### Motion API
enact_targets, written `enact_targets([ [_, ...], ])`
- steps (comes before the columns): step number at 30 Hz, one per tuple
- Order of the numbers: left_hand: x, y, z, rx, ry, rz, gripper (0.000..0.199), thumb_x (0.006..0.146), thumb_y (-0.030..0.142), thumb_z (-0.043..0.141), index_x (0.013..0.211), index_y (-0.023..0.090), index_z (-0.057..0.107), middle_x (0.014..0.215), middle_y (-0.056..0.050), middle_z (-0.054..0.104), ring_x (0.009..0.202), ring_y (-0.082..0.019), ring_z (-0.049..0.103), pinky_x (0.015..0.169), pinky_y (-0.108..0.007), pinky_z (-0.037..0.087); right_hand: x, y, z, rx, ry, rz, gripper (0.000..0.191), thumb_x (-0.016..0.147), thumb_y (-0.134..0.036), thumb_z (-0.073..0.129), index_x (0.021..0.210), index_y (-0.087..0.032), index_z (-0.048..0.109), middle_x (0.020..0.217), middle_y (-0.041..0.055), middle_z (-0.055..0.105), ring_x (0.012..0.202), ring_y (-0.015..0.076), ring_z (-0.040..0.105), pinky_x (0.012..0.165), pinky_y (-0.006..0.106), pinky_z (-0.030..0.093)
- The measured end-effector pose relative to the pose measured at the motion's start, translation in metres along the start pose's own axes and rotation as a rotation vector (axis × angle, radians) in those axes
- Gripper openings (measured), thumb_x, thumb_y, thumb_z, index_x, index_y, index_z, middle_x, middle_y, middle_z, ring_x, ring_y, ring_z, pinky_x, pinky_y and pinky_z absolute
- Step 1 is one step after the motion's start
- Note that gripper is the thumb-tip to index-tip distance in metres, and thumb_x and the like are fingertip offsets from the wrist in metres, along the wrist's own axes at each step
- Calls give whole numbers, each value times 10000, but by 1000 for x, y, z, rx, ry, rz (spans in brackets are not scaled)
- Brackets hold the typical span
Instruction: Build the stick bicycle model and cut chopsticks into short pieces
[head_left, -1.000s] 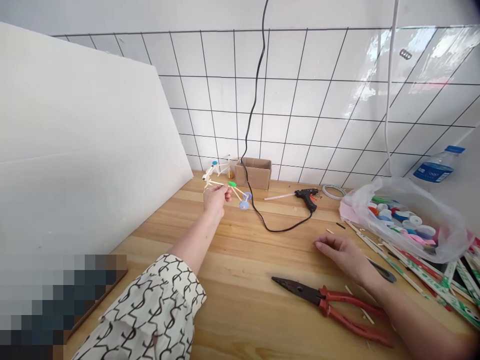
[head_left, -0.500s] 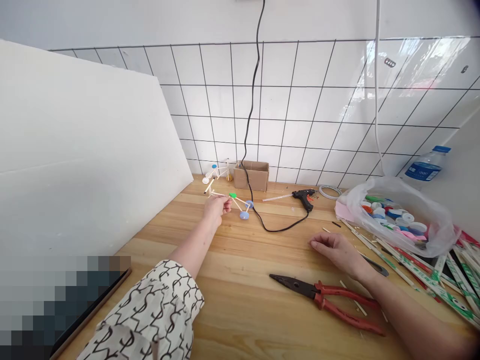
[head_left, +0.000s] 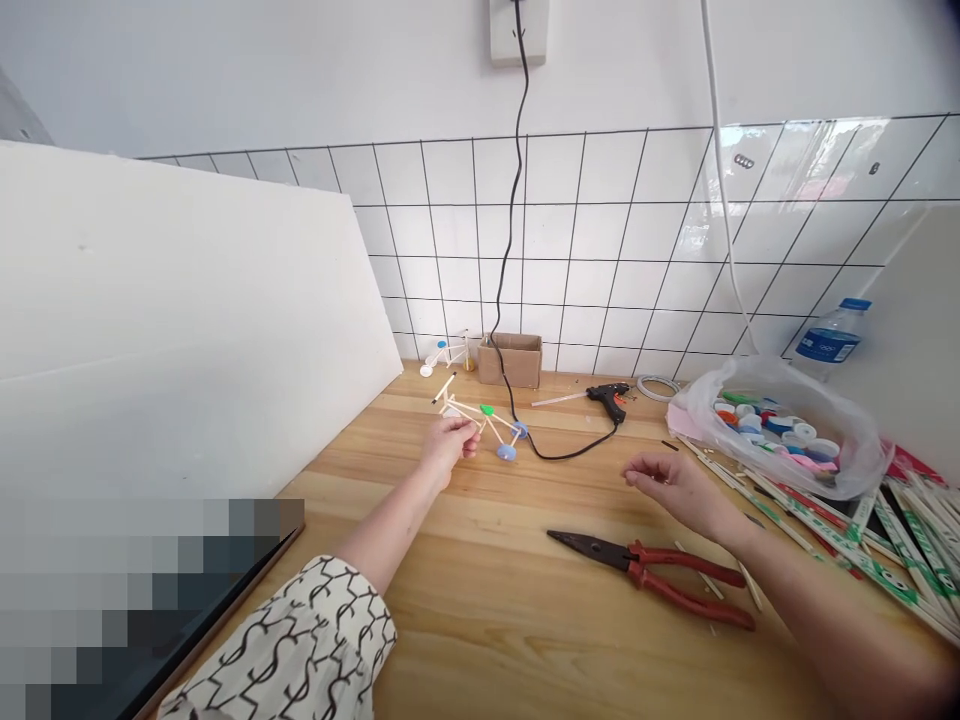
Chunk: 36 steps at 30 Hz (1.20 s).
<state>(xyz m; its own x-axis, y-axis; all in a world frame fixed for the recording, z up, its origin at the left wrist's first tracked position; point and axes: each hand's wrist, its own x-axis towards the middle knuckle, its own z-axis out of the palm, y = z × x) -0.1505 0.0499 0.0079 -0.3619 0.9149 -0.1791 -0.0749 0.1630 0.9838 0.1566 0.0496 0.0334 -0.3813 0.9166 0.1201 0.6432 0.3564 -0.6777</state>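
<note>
My left hand (head_left: 448, 447) is closed, pinching a small tricycle model made of sticks. It has blue bottle caps (head_left: 507, 452) as wheels at its right end, a green seat piece (head_left: 487, 410) and a dark-tipped handlebar stick (head_left: 444, 388). Part of its frame hides behind my fingers. My right hand (head_left: 671, 487) hovers low over the table on the right, fingers loosely bent, with nothing visible in them. Just in front of it lie red-handled long-nose pliers (head_left: 645, 575), untouched.
A black glue gun (head_left: 607, 400) with its cord, a tape roll (head_left: 658, 387) and a cardboard box (head_left: 511, 360) stand along the tiled wall. Another stick model (head_left: 450, 352) sits at the back. On the right are a plastic bag (head_left: 705, 400) of bottle caps, wrapped chopsticks (head_left: 840, 535) and a bottle (head_left: 831, 338).
The view has tilted up and shifted. My left hand has drawn the tricycle model slightly nearer and turned it a little. My right hand stays about where it was.
</note>
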Motion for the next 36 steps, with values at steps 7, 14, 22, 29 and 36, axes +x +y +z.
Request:
enact_targets([
  [7,1,-7,7,52,164,273,230,753,259,599,963,169,577,632,28,582,564,-114,568,533,-220,437,-43,-18,5,-114,118,-130,205,798,-346,494,693,-225,623,713,34,665,671,200,599,621,317,474],
  [14,16,-8,10,219,218,406,332,739,331,567,1043,202,598,595,9,612,567,-161,587,560,-253,422,-67,-2,18,-92,125,-149,208,861,-329,439,772,-221,593,799,59,631,772,202,580,674,300,491],
  [22,13,-4,18,451,251,494,318,689,359,624,971,214,633,573,11,581,642,-191,579,597,-264,386,-71,-4,20,-114,58,-151,194,869,-282,435,753,-225,580,794,53,626,775,201,573,697,309,474],
  [29,17,-5,22,565,280,517,231,730,318,571,921,207,640,636,-12,613,655,-186,576,610,-265,381,-68,-2,23,-156,46,-162,217,865,-265,432,718,-215,584,751,50,629,750,200,573,684,314,454],
  [36,19,-6,22,608,309,503,235,729,305,570,932,206,633,653,-8,638,668,-181,590,612,-262,392,-70,-6,18,-136,27,-152,214,866,-248,428,737,-207,593,766,44,639,750,186,577,697,301,453],
])
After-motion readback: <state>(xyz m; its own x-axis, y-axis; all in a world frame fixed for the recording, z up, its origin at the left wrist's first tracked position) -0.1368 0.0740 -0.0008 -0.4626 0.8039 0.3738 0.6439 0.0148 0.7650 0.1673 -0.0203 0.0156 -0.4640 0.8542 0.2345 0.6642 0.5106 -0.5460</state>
